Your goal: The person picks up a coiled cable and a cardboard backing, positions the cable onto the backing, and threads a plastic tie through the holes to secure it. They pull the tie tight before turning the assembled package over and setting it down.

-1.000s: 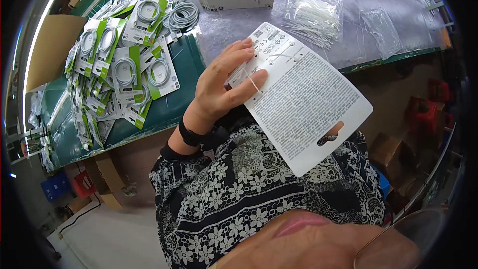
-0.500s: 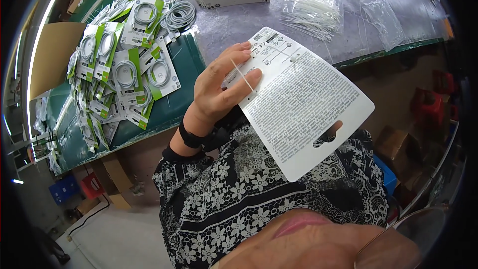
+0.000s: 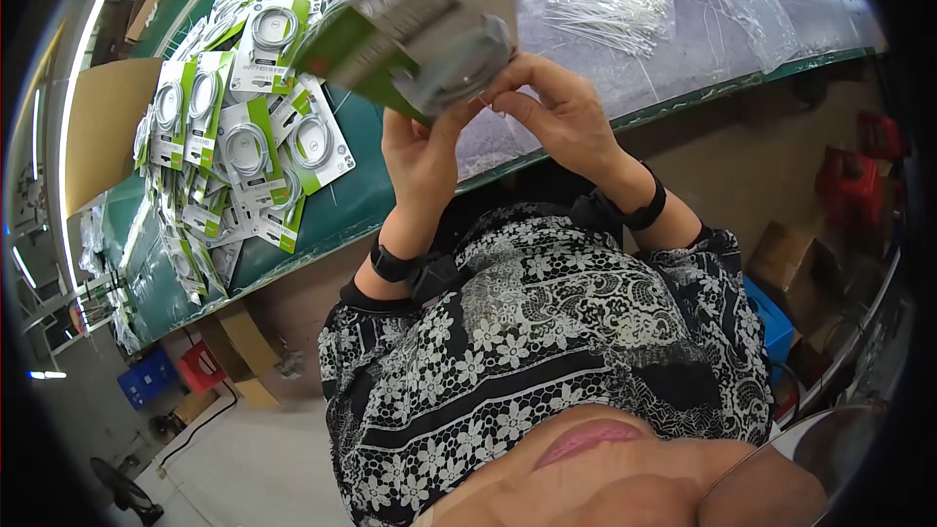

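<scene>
A white-and-green cardboard package card (image 3: 376,51), blurred by motion, is held up tilted with its front showing. Against its printed side sits a coiled light-grey cable (image 3: 467,63). My left hand (image 3: 425,156) grips the card from below, thumb by the coil's lower edge. Close beside it, my right hand (image 3: 564,119) has thumb and forefinger pinched together at the coil's right edge; what lies between these fingertips is too small to make out. On the green mat to the left lies a heap of similar carded cables (image 3: 249,148).
A clear bag of white cable ties (image 3: 613,2) lies at the back, with a flatter clear bag (image 3: 753,18) to its right. A brown cardboard flap (image 3: 109,127) stands left of the heap. Below the table's right side are a red stool (image 3: 847,185) and a blue bin (image 3: 767,320).
The card has turned from its text-covered back to its cable side and moved up and left. My right hand, mostly hidden behind it before, now shows pinching at the coil.
</scene>
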Demonstrator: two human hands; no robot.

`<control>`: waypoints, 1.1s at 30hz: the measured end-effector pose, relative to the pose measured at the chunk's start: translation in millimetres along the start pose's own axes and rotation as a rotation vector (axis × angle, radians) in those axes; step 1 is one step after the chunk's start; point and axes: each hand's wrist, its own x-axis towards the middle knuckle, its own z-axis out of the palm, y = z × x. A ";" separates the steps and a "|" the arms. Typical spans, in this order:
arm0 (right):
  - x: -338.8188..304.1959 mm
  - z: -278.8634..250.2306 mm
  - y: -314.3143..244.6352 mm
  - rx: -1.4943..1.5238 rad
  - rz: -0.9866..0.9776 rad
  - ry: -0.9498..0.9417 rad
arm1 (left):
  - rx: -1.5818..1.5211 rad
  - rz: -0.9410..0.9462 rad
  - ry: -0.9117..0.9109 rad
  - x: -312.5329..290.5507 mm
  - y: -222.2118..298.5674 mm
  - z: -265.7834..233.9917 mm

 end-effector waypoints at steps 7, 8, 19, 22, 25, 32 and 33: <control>4.3 7.5 -9.9 -0.443 -0.174 0.195 | -0.383 -0.162 0.030 10.4 -4.7 1.7; 5.5 7.4 -8.8 -0.579 -0.257 0.195 | -0.383 -0.164 0.034 10.5 -5.7 0.9; 16.2 10.0 -16.0 -0.832 -0.455 0.169 | -0.170 0.040 0.026 6.1 -15.5 0.0; 17.0 11.4 -16.6 -0.838 -0.450 0.175 | 0.005 0.076 0.057 3.7 -20.4 -2.6; 15.1 12.4 -16.5 -0.826 -0.457 0.182 | 0.200 0.185 0.048 2.4 -21.1 -5.4; -3.7 17.8 -25.5 -0.392 -0.226 0.154 | 0.518 0.753 -0.062 7.4 -9.4 0.1; -5.8 19.9 -29.4 -0.264 -0.177 0.192 | 0.536 0.779 -0.077 6.7 -6.0 2.6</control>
